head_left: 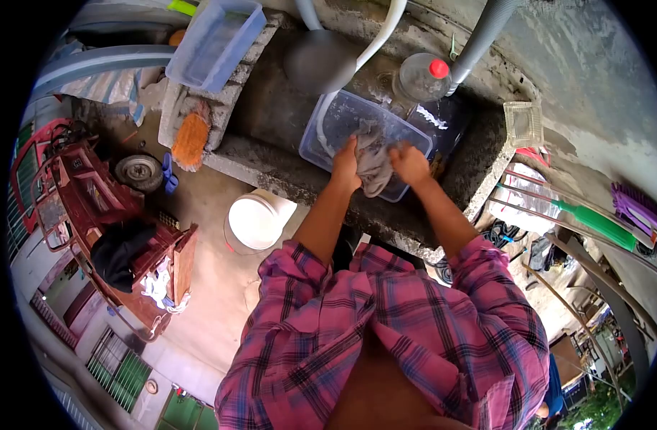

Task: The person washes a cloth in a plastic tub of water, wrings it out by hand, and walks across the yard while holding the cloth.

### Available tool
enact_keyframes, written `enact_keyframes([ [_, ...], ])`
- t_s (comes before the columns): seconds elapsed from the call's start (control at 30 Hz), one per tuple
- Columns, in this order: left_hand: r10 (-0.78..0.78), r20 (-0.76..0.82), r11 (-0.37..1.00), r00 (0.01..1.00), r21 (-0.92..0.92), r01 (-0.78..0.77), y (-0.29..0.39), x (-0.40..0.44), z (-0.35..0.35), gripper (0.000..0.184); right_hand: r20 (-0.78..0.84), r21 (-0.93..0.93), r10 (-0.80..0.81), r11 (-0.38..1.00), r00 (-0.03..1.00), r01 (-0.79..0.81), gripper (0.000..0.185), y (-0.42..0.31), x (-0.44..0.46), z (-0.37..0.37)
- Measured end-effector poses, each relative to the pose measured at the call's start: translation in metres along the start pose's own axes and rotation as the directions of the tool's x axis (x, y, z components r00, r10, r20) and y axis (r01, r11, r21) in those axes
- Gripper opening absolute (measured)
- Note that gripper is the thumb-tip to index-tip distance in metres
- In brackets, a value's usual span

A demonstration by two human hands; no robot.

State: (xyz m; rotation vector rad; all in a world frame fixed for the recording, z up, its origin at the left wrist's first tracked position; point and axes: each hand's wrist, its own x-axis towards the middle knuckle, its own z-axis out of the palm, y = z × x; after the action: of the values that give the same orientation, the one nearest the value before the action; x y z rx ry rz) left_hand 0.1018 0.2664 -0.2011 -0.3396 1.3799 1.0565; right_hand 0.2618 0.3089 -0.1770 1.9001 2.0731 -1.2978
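A wet grey-brown cloth (373, 161) hangs bunched between my hands over a clear plastic tub (313, 136) in a concrete sink. My left hand (348, 166) is closed on the cloth's left side. At its right edge is my right hand (409, 163), fingers curled and slightly blurred, closed on the cloth. A white hose (375, 47) runs down into the tub. Behind the tub stands a clear plastic bottle (420, 77) with a red cap.
The sink's rough concrete rim (260, 177) runs along the front. A blue-tinted bin (217, 44) and an orange brush (191, 141) sit at the left. A white bucket (254, 222) stands on the floor. Green-handled tools (597, 223) lean at the right.
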Motion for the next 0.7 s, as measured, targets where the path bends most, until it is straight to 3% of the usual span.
enact_keyframes([
  [0.03, 0.062, -0.095, 0.997, 0.994, 0.061, -0.056, 0.003, -0.002, -0.001, 0.042, 0.063, 0.035, 0.072, 0.997, 0.995, -0.075, 0.044, 0.012, 0.001, -0.008],
  [0.07, 0.225, -0.068, 0.957, 0.972, 0.205, -0.207, 0.016, -0.032, 0.013, 0.051, 0.320, -0.011, 0.147, 0.988, 0.936, -0.152, 0.049, 0.018, 0.003, -0.016],
  [0.1, 0.266, 0.068, 0.914, 0.962, 0.300, -0.273, 0.016, -0.027, 0.006, 0.055, 0.275, -0.227, 0.097, 0.973, 0.957, -0.034, 0.053, 0.010, -0.004, -0.021],
  [0.17, 0.279, 0.342, 0.792, 0.897, 0.447, -0.416, 0.012, -0.021, -0.008, 0.064, 0.224, -0.624, -0.020, 0.765, 0.974, 0.159, 0.067, -0.009, -0.028, -0.030],
  [0.2, 0.192, 0.252, 0.857, 0.949, 0.428, -0.287, 0.009, -0.022, -0.008, 0.068, 0.328, -0.547, 0.034, 0.822, 0.944, 0.160, 0.085, -0.020, -0.025, -0.031],
  [0.27, 0.003, 0.086, 0.935, 0.996, 0.353, -0.033, 0.007, -0.021, -0.003, 0.075, 0.229, -0.235, -0.218, 0.934, 0.949, 0.271, 0.085, -0.012, -0.007, 0.006],
  [0.3, -0.014, 0.035, 0.944, 0.999, 0.329, 0.002, 0.006, -0.016, -0.005, 0.074, 0.145, -0.072, -0.329, 0.937, 0.933, 0.342, 0.085, -0.008, 0.005, 0.028],
  [0.37, -0.054, -0.072, 0.959, 0.996, 0.274, 0.071, -0.001, -0.007, -0.016, 0.074, 0.115, -0.180, -0.289, 0.935, 0.950, 0.306, 0.080, -0.015, 0.033, 0.060],
  [0.4, 0.005, -0.062, 0.953, 0.998, 0.304, 0.014, 0.001, -0.013, -0.019, 0.067, 0.103, -0.230, -0.272, 0.929, 0.957, 0.288, 0.078, -0.014, 0.041, 0.076],
  [0.5, 0.106, -0.007, 0.945, 0.994, 0.313, -0.098, 0.007, -0.042, -0.024, 0.060, 0.208, -0.534, -0.530, 0.642, 0.822, 0.550, 0.068, 0.011, 0.056, 0.124],
  [0.53, 0.098, 0.008, 0.951, 0.995, 0.293, -0.096, 0.008, -0.052, -0.025, 0.057, 0.464, -0.485, -0.612, 0.429, 0.640, 0.762, 0.058, 0.023, 0.068, 0.122],
  [0.6, 0.081, 0.037, 0.965, 0.996, 0.246, -0.088, 0.011, -0.066, -0.028, 0.052, 0.165, -0.444, -0.615, 0.652, 0.771, 0.615, 0.052, 0.025, 0.094, 0.123],
  [0.67, 0.065, 0.069, 0.974, 0.996, 0.215, -0.078, 0.008, -0.067, -0.034, 0.049, -0.123, -0.320, -0.506, 0.834, 0.854, 0.449, 0.048, 0.026, 0.104, 0.128],
  [0.7, 0.052, 0.085, 0.977, 0.995, 0.200, -0.069, 0.005, -0.071, -0.037, 0.048, 0.048, -0.445, -0.551, 0.735, 0.833, 0.511, 0.047, 0.023, 0.090, 0.135],
])
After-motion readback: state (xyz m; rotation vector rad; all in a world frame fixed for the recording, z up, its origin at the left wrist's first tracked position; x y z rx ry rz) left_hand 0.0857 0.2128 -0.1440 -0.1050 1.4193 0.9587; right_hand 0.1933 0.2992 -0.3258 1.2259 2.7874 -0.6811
